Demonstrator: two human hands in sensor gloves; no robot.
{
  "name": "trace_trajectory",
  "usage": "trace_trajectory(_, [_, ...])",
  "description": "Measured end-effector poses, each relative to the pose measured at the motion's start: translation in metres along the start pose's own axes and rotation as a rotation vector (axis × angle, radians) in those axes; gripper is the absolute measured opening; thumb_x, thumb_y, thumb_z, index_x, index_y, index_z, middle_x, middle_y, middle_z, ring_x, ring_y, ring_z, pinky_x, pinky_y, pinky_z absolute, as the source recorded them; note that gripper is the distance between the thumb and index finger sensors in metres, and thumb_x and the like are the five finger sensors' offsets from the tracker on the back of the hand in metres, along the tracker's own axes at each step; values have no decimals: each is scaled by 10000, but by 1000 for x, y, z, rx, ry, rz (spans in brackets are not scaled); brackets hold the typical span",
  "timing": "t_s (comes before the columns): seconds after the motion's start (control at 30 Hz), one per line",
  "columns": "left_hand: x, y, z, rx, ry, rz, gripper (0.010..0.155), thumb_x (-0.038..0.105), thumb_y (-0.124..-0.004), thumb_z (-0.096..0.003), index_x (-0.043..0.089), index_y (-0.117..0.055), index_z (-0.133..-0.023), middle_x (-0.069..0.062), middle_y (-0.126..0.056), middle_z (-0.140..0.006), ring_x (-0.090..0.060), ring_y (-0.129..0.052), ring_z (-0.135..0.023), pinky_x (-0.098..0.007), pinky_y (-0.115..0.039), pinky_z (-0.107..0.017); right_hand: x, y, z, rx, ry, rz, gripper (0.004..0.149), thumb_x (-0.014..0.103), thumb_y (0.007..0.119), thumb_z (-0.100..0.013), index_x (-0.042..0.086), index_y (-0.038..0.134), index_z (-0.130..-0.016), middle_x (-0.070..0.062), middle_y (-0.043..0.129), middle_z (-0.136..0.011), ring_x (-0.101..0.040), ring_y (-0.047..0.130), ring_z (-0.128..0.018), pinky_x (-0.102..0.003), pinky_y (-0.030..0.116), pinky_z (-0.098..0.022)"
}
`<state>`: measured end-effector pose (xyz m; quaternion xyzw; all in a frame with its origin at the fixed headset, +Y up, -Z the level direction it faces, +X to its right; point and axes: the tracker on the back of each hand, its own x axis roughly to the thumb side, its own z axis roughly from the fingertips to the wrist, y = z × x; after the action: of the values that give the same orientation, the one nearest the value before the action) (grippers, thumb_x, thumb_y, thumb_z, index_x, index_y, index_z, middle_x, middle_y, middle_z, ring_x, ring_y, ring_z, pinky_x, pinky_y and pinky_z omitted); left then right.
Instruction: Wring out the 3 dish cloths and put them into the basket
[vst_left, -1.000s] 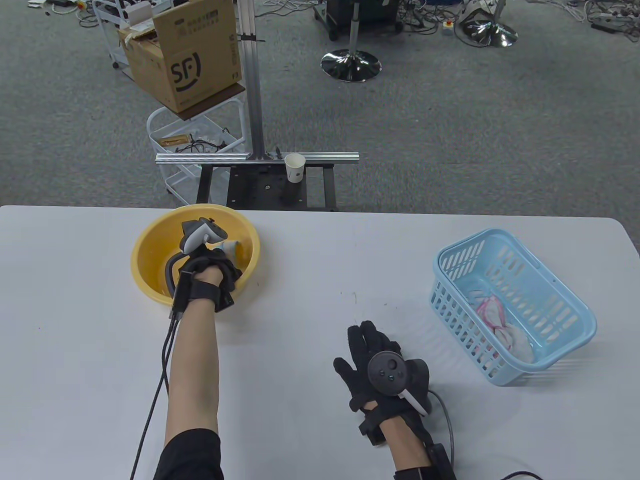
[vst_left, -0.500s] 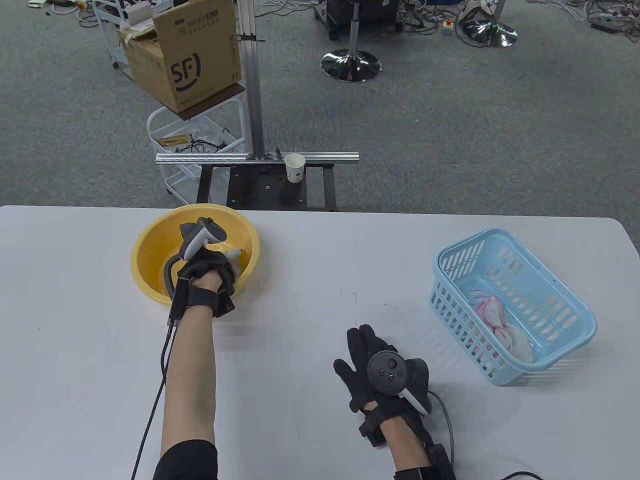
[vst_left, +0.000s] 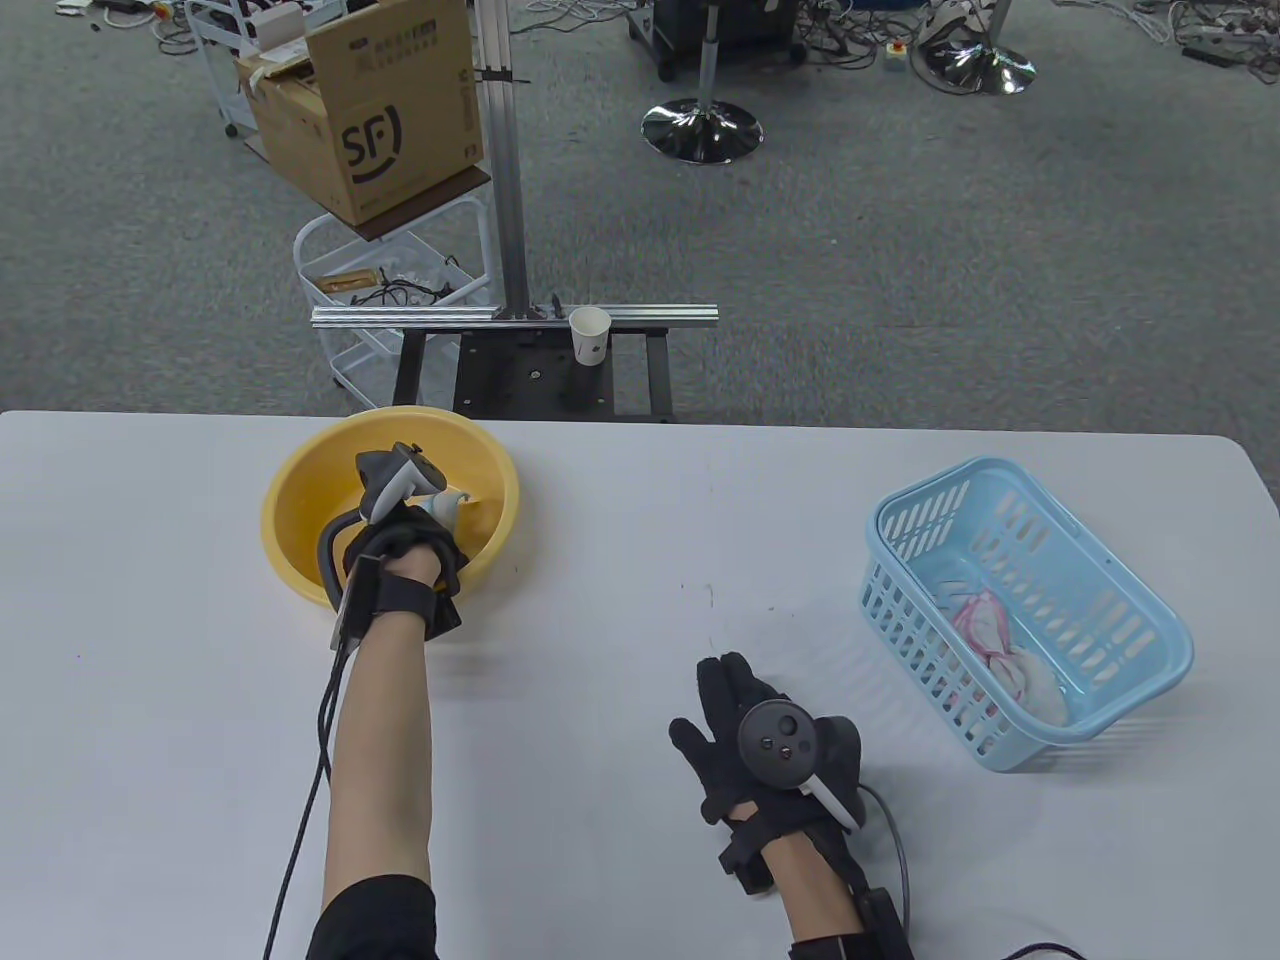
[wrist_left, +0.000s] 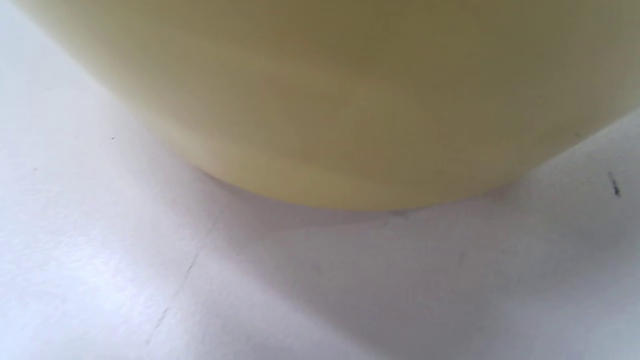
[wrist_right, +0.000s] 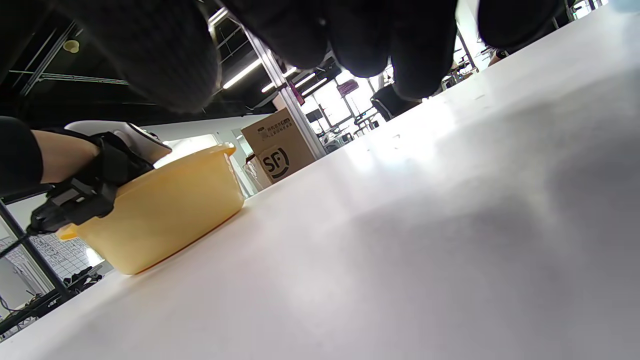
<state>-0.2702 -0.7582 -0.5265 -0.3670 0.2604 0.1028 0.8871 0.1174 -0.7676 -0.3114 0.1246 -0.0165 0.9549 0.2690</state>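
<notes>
Left hand (vst_left: 405, 545) gripped a pale dish cloth (vst_left: 447, 503) inside the yellow basin (vst_left: 300, 480) at frame left, left wrist view showed only the basin's outer wall, right hand (vst_left: 760, 740) lay flat with fingers straight on the white table (vst_left: 640, 520), pink-and-white cloth (vst_left: 990, 640) sat in the blue basket (vst_left: 1150, 620) at right, grey carpet and cardboard box (vst_left: 370, 110) beyond.

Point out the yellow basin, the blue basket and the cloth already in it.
yellow basin (vst_left: 300, 500): table view, inner left wall.
blue basket (vst_left: 1150, 600): table view, right rim.
pink and white cloth (vst_left: 985, 625): table view, its middle.
</notes>
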Motion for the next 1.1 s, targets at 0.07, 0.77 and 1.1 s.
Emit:
trace_trajectory(0.07, [0,1,-1,-6,-2,-14,893,506,-877,-485,255,-289,-1109,16,-435,-1125,-302,-623,-1026,-553,-526,-789,0,0,0,3,0,4,728,545,776,-521,134,516,-1063,-218,537,-1111,-516,691,-948,-719,547,-666])
trace_trajectory(0.77, [-42,25,61,400,-229,134,524,315,-870,-456,179,-772,-952,-29,-889,-877,-280,-1043,-697,-498,-857,-545,2,3,0,15,-18,2,712,543,768,-525,127,538,-1056,-221,584,-1094,-511,732,-927,-709,573,-660])
trace_trajectory(1.1, [-65,43,123,568,-413,281,527,361,-835,-464,208,-748,-960,-23,-839,-961,-297,-988,-844,-517,-815,-615,4,5,-1,16,-28,-16,708,542,766,-526,128,540,-1055,-221,587,-1093,-516,729,-926,-711,571,-658])
